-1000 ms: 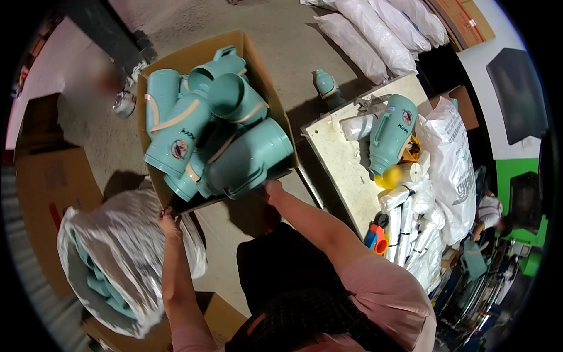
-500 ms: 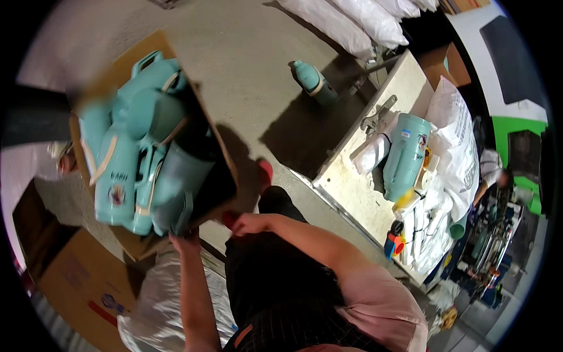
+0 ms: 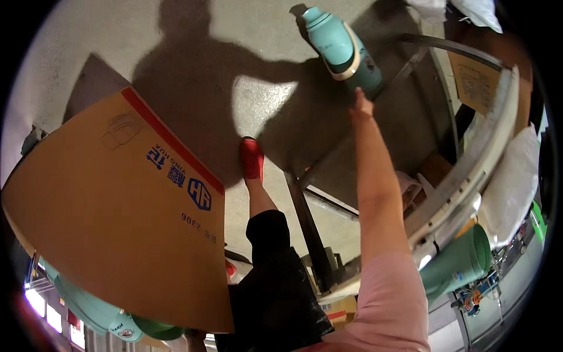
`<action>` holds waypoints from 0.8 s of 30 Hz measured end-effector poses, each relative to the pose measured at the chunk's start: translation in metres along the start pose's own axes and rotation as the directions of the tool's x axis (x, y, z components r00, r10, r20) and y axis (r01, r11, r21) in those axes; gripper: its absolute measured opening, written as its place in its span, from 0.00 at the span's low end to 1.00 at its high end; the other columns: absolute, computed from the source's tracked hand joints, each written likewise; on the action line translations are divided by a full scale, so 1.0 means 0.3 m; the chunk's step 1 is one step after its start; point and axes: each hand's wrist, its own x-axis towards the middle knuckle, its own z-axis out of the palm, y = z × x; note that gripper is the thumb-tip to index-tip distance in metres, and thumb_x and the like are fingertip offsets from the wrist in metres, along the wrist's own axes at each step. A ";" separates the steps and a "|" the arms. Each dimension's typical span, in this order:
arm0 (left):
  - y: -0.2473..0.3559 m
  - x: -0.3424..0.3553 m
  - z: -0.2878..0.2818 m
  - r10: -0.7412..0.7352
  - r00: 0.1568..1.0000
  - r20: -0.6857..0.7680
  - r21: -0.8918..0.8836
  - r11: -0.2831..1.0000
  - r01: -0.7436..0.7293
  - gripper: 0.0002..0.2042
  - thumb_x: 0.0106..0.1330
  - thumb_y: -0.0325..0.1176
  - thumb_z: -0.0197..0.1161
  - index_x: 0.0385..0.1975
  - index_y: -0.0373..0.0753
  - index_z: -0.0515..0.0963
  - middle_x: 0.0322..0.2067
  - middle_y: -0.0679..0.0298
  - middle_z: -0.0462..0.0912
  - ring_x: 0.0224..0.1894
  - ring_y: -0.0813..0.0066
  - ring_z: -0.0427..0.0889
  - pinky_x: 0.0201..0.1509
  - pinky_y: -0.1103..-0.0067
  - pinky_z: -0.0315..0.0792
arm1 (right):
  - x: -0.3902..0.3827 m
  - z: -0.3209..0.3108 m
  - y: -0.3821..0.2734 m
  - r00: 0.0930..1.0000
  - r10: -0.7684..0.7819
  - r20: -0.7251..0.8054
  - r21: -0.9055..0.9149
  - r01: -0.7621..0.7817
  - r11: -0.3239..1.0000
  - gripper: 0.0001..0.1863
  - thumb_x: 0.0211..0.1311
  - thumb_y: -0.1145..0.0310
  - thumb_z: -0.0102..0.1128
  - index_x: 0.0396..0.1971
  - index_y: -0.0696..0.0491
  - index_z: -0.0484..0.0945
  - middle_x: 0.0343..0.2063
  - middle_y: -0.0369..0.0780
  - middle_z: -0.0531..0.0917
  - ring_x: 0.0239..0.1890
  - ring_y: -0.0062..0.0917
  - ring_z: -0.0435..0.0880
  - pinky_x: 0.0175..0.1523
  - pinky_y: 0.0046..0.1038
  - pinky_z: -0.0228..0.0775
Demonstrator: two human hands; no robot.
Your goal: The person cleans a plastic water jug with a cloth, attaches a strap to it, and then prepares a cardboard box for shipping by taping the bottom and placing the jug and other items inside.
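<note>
At the left, a tilted cardboard box (image 3: 105, 205) with a red stripe and blue print carries turquoise flask casings (image 3: 123, 325). My left hand (image 3: 194, 335) is mostly hidden at the box's lower edge, its fingers out of sight. My right arm stretches forward, with my right hand (image 3: 361, 104) open, fingers extended just short of a turquoise vacuum flask (image 3: 331, 44) with a cream handle, lying on the concrete floor.
A bench's metal frame (image 3: 469, 176) curves along my right, with another turquoise flask casing (image 3: 454, 264), white sacks (image 3: 510, 182) and cardboard (image 3: 472, 79) around it. My red shoe (image 3: 252, 158) is on the floor between box and frame.
The box has swung left and tilted, showing its printed side. My right hand has left it and moved forward toward the floor flask, which now appears closer.
</note>
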 end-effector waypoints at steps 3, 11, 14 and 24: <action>0.067 -0.064 0.106 0.045 0.988 -0.151 0.034 0.999 -0.040 0.22 0.67 0.47 0.50 0.54 0.39 0.70 0.47 0.55 0.77 0.47 0.57 0.77 0.51 0.61 0.76 | 0.025 0.051 -0.106 0.988 0.151 0.007 -0.002 -0.151 0.988 0.41 0.55 0.51 0.70 0.65 0.54 0.64 0.68 0.45 0.62 0.64 0.40 0.63 0.64 0.48 0.56; -0.016 -0.110 0.198 0.005 0.955 -0.296 -0.077 0.997 -0.029 0.18 0.67 0.45 0.51 0.48 0.39 0.73 0.37 0.56 0.78 0.38 0.58 0.79 0.44 0.62 0.78 | -0.231 0.191 -0.294 0.911 -0.091 0.403 0.448 -0.110 0.887 0.25 0.65 0.72 0.60 0.60 0.61 0.67 0.57 0.44 0.74 0.57 0.39 0.73 0.62 0.40 0.66; -0.024 -0.131 0.227 -0.075 0.932 -0.355 -0.147 0.989 0.024 0.16 0.67 0.44 0.51 0.45 0.39 0.74 0.34 0.56 0.79 0.35 0.58 0.80 0.42 0.62 0.79 | -0.698 0.153 -0.474 0.941 -0.113 0.320 0.244 0.033 0.969 0.26 0.62 0.71 0.63 0.57 0.65 0.68 0.55 0.51 0.75 0.54 0.42 0.76 0.59 0.44 0.70; -0.175 -0.034 0.150 -0.052 0.977 -0.206 -0.147 0.989 0.022 0.21 0.61 0.44 0.60 0.45 0.31 0.78 0.39 0.52 0.82 0.36 0.64 0.81 0.42 0.71 0.75 | -2.349 -0.446 -0.387 0.169 -0.773 0.611 0.627 0.493 0.603 0.25 0.65 0.70 0.57 0.59 0.63 0.65 0.59 0.50 0.71 0.57 0.40 0.73 0.64 0.42 0.63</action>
